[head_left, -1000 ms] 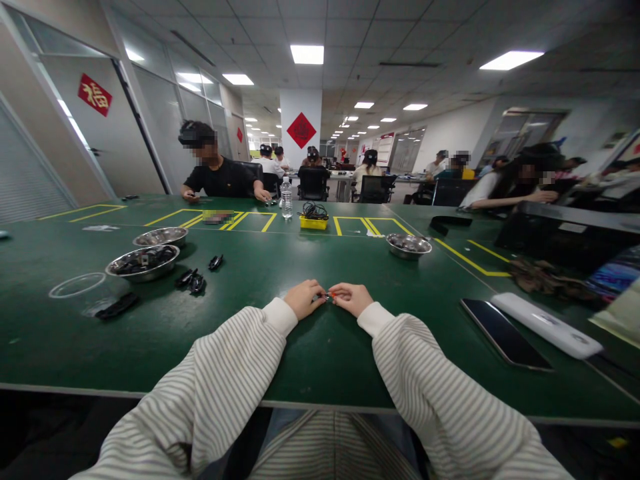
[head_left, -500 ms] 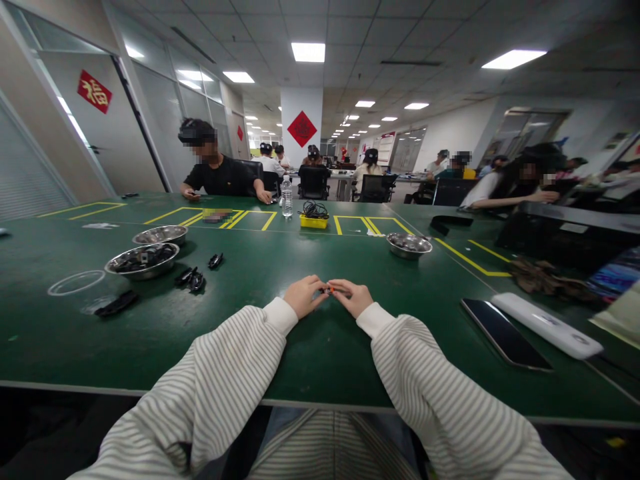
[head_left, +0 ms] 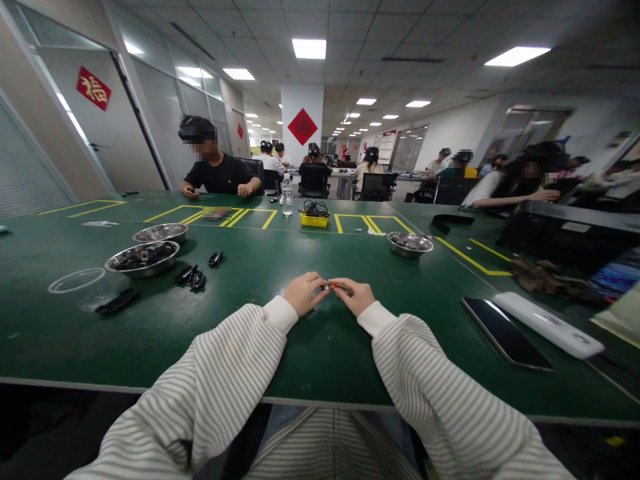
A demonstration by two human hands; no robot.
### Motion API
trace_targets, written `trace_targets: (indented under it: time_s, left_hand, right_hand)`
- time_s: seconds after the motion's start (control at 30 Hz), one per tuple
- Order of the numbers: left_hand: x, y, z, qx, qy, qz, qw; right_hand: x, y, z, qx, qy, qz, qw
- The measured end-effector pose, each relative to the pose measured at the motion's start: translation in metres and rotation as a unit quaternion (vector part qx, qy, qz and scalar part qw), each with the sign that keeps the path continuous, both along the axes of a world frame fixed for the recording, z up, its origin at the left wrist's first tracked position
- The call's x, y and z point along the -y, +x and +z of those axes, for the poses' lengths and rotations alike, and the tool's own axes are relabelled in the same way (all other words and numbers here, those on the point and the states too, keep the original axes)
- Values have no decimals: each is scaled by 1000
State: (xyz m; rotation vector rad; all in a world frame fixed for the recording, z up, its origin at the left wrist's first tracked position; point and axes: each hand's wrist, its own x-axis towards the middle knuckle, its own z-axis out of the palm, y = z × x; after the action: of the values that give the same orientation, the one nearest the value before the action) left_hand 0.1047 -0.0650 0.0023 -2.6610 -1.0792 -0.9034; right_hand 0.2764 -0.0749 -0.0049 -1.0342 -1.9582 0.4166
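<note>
My left hand [head_left: 303, 292] and my right hand [head_left: 356, 295] rest together on the green table [head_left: 320, 353], both in striped sleeves. Their fingertips pinch a small part with an orange spot [head_left: 330, 287] between them; I cannot make out what it is. Both hands are closed on it. Several small black parts [head_left: 193, 276] lie to the left, next to a steel bowl [head_left: 143, 258] filled with more dark pieces.
A second steel bowl [head_left: 161, 234] and a clear round lid [head_left: 77, 280] sit at the left. Another bowl [head_left: 410, 244] is ahead on the right. A phone [head_left: 505, 331] and a white case [head_left: 547, 325] lie to the right. A person in black [head_left: 216, 171] sits across; a water bottle [head_left: 287, 196] and yellow tray [head_left: 313, 221] stand mid-table.
My hands have edged slightly away from me along the table while still pinching the small part. The person across the table has pulled an arm back in.
</note>
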Motion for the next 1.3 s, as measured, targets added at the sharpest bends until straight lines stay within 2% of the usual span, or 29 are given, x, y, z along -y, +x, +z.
trace_targets:
  time_s: [0.23,0.47,0.73,1.13,1.3]
  left_hand:
    - [1,0,0,8,11,10,1000]
    - [0,0,-2,4,9,7,1000]
    - [0,0,-1,4,21,-1,1000]
    - [-1,0,-2,14,39,-4,999]
    - [-1,0,-2,9,37,-3,999]
  right_hand:
    - [0,1,1,-4,5,-9,1000]
    - [3,-1,3,-13,-8,9,1000]
    - [1,-2,-3,-25,0,20,1000]
    - [4,-4,3,-56,-2,-25,998]
    - [-1,-2,-1,-34,9,-38,999]
